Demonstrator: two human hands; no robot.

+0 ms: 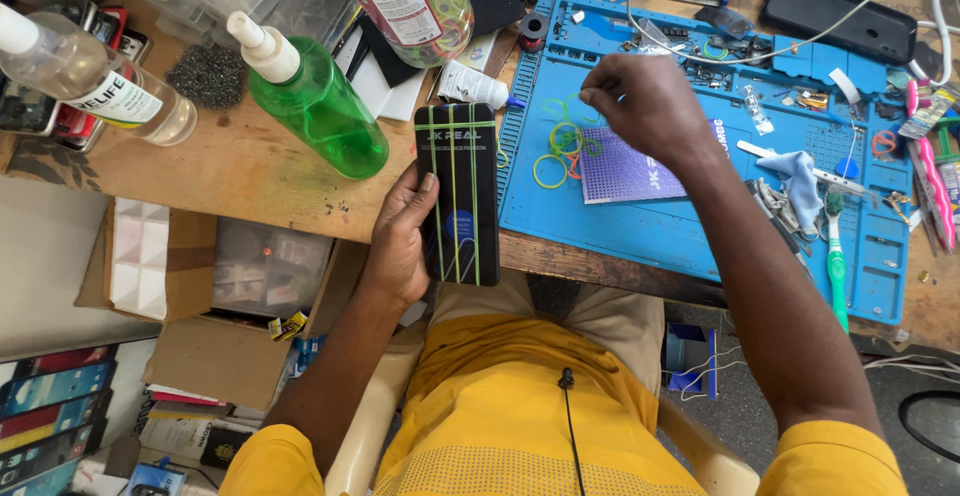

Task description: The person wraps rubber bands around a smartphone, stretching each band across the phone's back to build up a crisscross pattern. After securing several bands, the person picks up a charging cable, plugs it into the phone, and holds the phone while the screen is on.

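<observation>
Black slab bound with rubber bands, loose bands on mat.
Flat black rectangular phone-like slab upright, lengthwise, at the bench edge, wrapped in thin yellow-green rubber bands running along and across it. Loose rubber bands, green, yellow, one orange, lie piled on the blue work mat just right of it.

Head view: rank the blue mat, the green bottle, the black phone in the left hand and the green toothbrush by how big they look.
1. blue mat, clearly largest.
2. green bottle and black phone look about alike; the phone may sit nearer the camera, so no ranking.
3. green toothbrush, smallest.
</observation>
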